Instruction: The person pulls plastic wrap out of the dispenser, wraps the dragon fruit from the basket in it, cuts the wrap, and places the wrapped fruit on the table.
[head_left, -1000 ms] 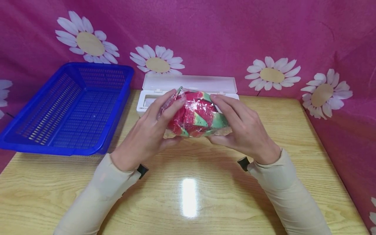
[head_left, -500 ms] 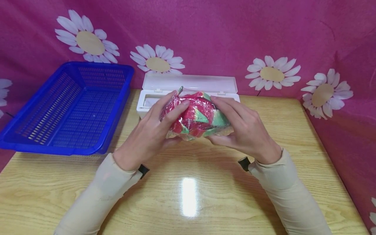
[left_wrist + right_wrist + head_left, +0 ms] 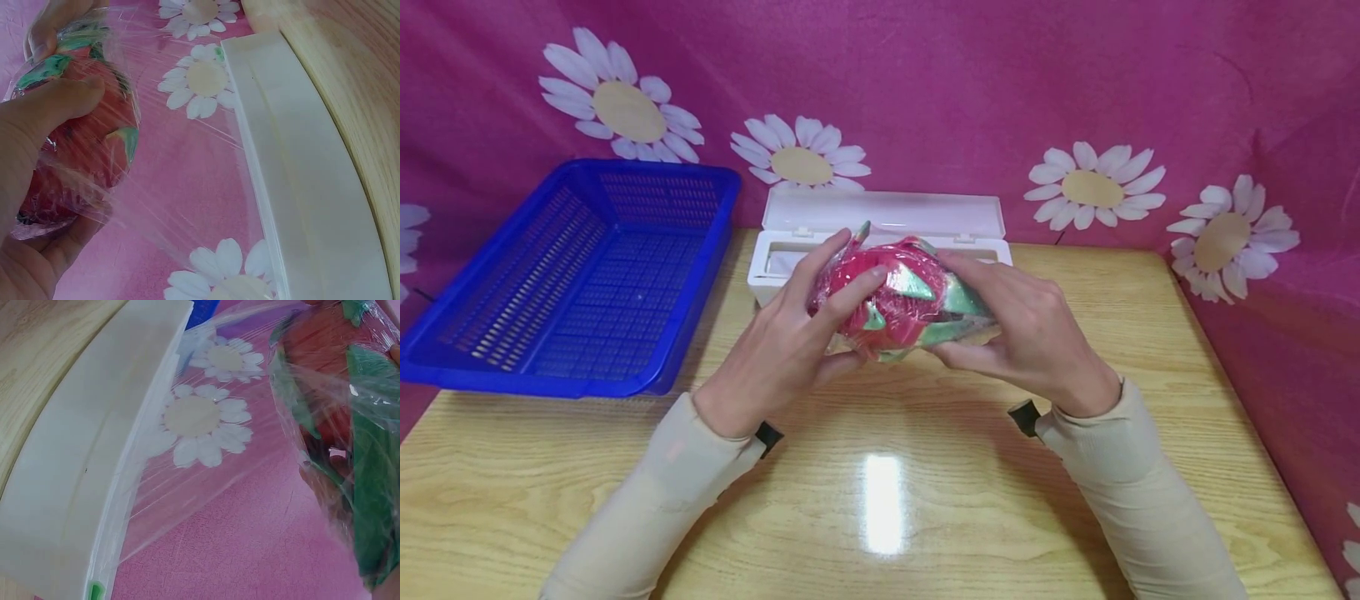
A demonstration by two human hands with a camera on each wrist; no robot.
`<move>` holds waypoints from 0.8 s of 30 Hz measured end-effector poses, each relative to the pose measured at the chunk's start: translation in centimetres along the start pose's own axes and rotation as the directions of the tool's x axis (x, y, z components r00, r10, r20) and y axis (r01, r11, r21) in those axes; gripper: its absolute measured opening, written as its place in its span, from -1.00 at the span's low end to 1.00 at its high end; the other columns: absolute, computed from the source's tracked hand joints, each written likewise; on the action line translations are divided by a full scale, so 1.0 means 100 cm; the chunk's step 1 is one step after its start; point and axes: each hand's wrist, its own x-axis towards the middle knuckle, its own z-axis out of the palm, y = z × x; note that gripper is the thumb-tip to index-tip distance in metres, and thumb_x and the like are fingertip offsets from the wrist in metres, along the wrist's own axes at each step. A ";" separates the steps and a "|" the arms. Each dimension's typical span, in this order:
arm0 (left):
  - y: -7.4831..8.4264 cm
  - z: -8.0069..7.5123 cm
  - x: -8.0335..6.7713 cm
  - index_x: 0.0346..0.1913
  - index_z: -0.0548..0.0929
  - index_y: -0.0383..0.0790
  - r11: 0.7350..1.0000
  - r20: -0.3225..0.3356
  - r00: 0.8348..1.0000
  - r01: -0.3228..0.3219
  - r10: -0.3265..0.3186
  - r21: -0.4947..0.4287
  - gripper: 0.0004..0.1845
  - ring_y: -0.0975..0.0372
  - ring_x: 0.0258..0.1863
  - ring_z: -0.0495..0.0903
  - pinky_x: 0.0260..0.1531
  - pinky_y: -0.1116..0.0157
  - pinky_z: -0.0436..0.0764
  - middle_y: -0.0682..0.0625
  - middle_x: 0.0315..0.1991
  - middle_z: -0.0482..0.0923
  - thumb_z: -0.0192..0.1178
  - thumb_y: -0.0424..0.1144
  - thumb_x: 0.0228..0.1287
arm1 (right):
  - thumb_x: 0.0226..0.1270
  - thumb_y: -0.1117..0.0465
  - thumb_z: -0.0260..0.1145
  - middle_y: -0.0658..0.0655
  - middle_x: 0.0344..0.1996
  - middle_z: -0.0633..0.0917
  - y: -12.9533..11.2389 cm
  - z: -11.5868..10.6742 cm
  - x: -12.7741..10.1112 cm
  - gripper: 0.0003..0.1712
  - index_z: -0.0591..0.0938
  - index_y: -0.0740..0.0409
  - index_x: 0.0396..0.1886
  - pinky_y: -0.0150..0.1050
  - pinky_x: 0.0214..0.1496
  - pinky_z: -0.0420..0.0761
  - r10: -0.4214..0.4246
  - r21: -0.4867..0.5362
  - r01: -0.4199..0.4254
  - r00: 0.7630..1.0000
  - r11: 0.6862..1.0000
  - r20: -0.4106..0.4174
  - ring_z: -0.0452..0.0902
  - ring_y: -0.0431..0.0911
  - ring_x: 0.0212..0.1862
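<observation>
Film (image 3: pixel 187 187) stretches taut from the white dispenser (image 3: pixel 880 218) to the dragon fruit (image 3: pixel 898 304) that 2 hands — left hand (image 3: pixel 790 342), right hand (image 3: pixel 1030 333) — clasp above the table (image 3: pixel 880 500) — overpulling could tear it.

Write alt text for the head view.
Both hands, left hand and right hand, hold a film-wrapped dragon fruit above a wooden table. Behind it sits an open white film dispenser; a blue basket stands left.

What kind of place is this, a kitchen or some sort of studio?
Probably a staged tabletop set, not a real kitchen: a wooden table before a pink daisy backdrop, with a blue basket and a white cling-film dispenser.
</observation>
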 end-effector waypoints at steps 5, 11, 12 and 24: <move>0.002 -0.002 0.001 0.46 0.19 0.04 1.000 -0.015 1.000 -0.018 0.018 -0.001 -0.02 -0.16 0.32 0.55 0.10 -0.04 0.72 -0.35 0.49 0.23 0.61 -0.12 0.06 | 0.38 -0.24 0.34 0.27 0.13 0.76 0.000 -0.002 0.001 -0.18 0.51 0.29 0.36 0.05 -0.05 0.80 0.013 0.028 -0.014 1.000 1.000 0.007 0.79 0.14 -0.06; 0.005 -0.005 0.002 0.48 0.19 0.03 1.000 0.006 1.000 -0.006 0.006 0.003 -0.02 -0.08 0.18 0.65 0.01 0.04 0.77 -0.31 0.49 0.25 0.60 -0.11 0.08 | 0.39 -0.30 0.30 0.28 0.10 0.78 0.001 -0.004 0.000 -0.15 0.55 0.31 0.34 0.02 -0.06 0.80 0.030 0.059 -0.031 0.999 0.998 0.013 0.80 0.13 -0.05; 0.005 -0.006 0.002 0.48 0.19 0.03 1.000 0.009 1.000 -0.004 0.004 0.002 -0.02 -0.08 0.16 0.67 0.00 0.05 0.77 -0.31 0.48 0.26 0.60 -0.11 0.08 | 0.39 -0.32 0.28 0.29 0.09 0.78 0.001 -0.004 0.000 -0.14 0.56 0.31 0.34 0.01 -0.09 0.80 0.032 0.058 -0.033 0.999 0.998 0.013 0.81 0.12 -0.07; 0.007 -0.008 0.001 0.50 0.23 -0.06 1.000 0.042 0.999 -0.004 0.005 -0.006 0.05 -0.09 0.12 0.67 -0.05 0.03 0.79 -0.34 0.41 0.32 0.65 -0.04 -0.01 | 0.31 -0.28 0.41 0.25 -0.10 0.84 0.002 -0.006 -0.002 -0.20 0.64 0.26 0.27 -0.09 -0.30 0.79 0.078 0.124 -0.081 0.996 0.989 0.031 0.80 -0.01 -0.30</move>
